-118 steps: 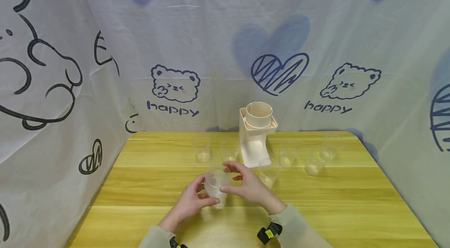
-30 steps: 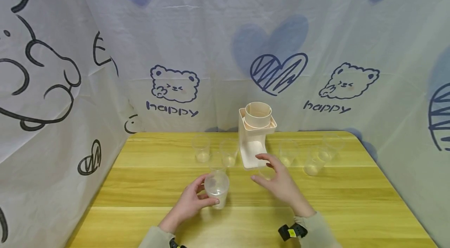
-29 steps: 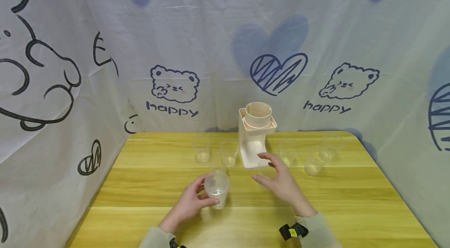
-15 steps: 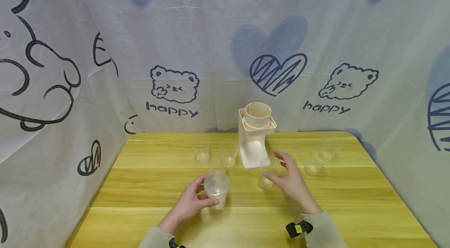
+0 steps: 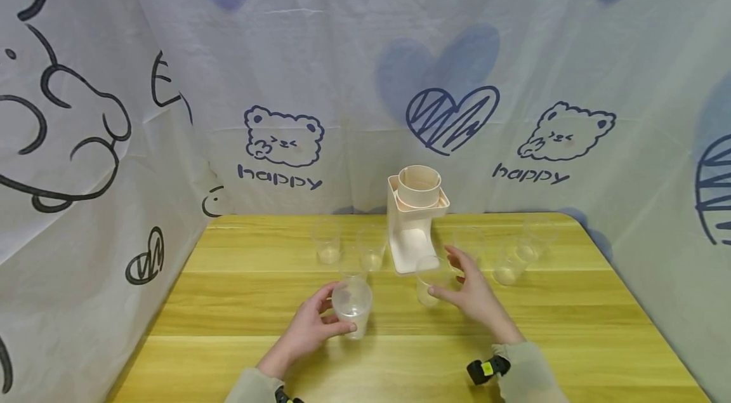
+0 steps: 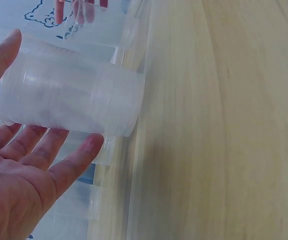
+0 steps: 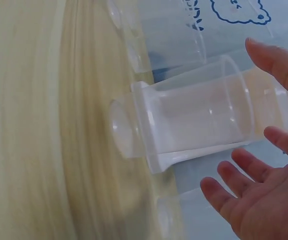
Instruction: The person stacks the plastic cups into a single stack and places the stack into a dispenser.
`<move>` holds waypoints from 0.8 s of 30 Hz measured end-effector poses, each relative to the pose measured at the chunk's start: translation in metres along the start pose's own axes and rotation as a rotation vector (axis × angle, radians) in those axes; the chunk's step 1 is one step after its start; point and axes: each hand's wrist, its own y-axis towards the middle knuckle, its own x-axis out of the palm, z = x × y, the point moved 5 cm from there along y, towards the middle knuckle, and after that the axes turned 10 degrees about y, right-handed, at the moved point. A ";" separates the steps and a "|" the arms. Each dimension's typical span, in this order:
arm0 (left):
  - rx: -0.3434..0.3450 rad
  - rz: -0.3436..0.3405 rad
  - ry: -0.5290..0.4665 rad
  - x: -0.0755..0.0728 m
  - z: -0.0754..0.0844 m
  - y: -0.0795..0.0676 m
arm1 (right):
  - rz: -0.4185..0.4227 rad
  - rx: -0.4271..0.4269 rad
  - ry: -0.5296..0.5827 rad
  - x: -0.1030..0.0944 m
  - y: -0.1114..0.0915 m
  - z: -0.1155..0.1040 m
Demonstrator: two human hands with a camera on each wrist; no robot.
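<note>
Right fingers now clear of stack

Soft, even light, faint shadows and a pale sheen on the tabletop, wrist views hazy.

The left hand holds a translucent cup over the wooden counter; the right hand is close to a clear cup — thumb and fingers apart; behind stands a cream holder; more clear cups flank it — a printed cloth hangs beyond.
</note>
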 end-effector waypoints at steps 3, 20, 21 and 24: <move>-0.001 0.002 0.014 0.000 -0.001 0.000 | -0.011 0.032 0.030 0.002 0.002 0.006; 0.052 0.035 0.069 0.024 0.009 0.010 | -0.019 0.103 0.115 0.006 0.008 0.015; 0.056 0.034 0.072 0.026 0.010 0.011 | -0.017 0.107 0.122 0.006 0.008 0.016; 0.055 0.026 0.076 0.031 0.010 0.014 | -0.018 0.099 0.131 0.007 0.009 0.015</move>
